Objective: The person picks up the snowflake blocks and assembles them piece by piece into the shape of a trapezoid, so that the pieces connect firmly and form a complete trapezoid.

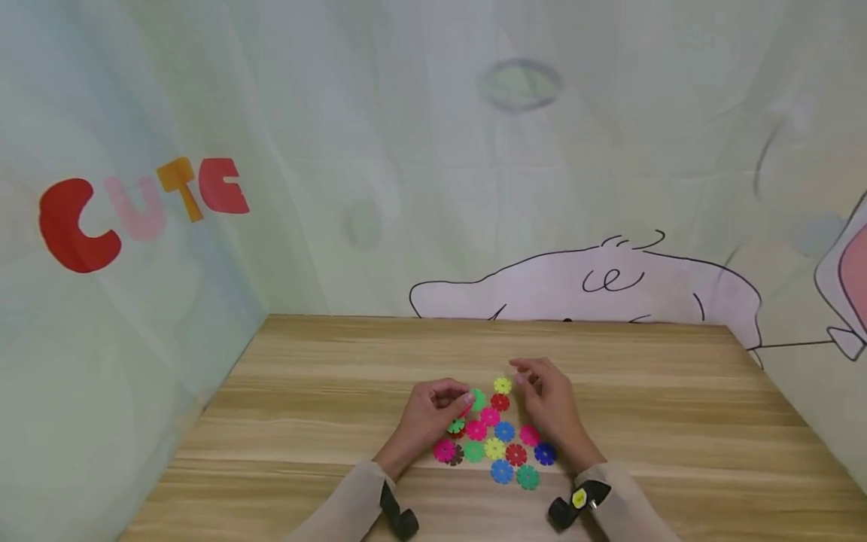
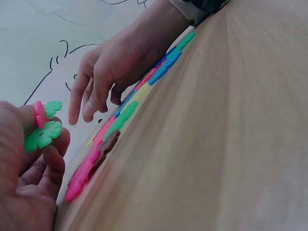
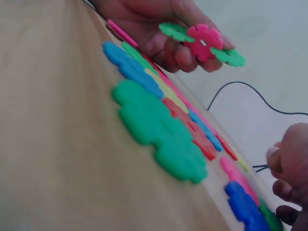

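Observation:
My left hand (image 1: 433, 410) pinches a joined set of flower-shaped plastic discs above the table. In the right wrist view the set shows a pink disc (image 3: 204, 42) in the middle, with a green disc (image 3: 176, 32) slotted on one side and a second green disc (image 3: 228, 57) on the other. My right hand (image 1: 547, 395) hovers at the right edge of the loose discs, fingers loosely bent and nothing between them. Nearest to it lie a yellow disc (image 1: 502, 385), a red disc (image 1: 500, 403) and a pink disc (image 1: 530, 435).
Several more loose discs lie flat below and between the hands, among them a light blue disc (image 1: 502, 472), a green disc (image 1: 527, 477) and a dark blue disc (image 1: 545, 454). A pink disc (image 1: 444, 451) overlaps a brown one. The wooden table (image 1: 305, 421) meets a printed curtain behind.

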### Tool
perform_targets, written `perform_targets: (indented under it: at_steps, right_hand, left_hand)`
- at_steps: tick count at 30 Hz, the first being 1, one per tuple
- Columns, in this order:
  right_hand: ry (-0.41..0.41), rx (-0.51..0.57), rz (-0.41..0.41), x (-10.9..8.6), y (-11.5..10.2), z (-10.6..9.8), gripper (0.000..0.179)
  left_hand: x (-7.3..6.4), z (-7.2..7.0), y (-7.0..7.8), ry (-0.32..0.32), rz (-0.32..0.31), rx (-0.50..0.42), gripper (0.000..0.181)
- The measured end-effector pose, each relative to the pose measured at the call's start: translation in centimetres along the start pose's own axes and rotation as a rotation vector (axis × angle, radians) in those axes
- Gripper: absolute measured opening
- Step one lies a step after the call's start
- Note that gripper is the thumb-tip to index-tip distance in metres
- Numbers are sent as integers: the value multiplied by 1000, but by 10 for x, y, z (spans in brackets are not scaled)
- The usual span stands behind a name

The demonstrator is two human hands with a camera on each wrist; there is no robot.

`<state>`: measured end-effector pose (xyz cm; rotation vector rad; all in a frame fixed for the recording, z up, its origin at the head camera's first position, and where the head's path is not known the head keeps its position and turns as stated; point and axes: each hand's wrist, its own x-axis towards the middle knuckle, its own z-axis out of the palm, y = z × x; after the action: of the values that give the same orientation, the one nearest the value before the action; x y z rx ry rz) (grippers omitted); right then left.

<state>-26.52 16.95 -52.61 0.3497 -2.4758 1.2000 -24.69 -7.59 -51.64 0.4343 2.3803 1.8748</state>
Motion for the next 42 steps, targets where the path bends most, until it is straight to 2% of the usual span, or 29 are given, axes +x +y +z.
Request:
perform_targets:
  at_steps: [2,5,10,15,18,22,26,33,42]
  right_hand:
    - [-67,-22,13,3,2,1,29]
    - [-137,-78,-37,6,4,2,30]
    - [-175,-139,-116,6,6,4,24]
    - [-195,-160,-79,7,6,4,18]
    - [-197,-126,-17,8,6,4,19]
    - [-168,-3,93,8,5,2,17]
    - [-89,83,118,3,0,-1,18]
    - [42,129,5,-10,-8,-5,13]
    - [71,167,-63,-23,-14,-1,11]
  left_hand:
    - [0,0,0,-3,-6,2,20]
    - [0,0,0,-13,-9,0,21]
    - [0,1,-1,-16,-8,4,23]
    - [0,1,-1,-12,-14,16,23]
    - [0,1,-1,-12,-15,17,22]
    - [0,1,0,-15,-10,23,22]
    - [0,1,1,-22,-7,25,22]
    - [0,0,1,-37,-2,22,23]
    - [2,0,-3,-72,10,1,21]
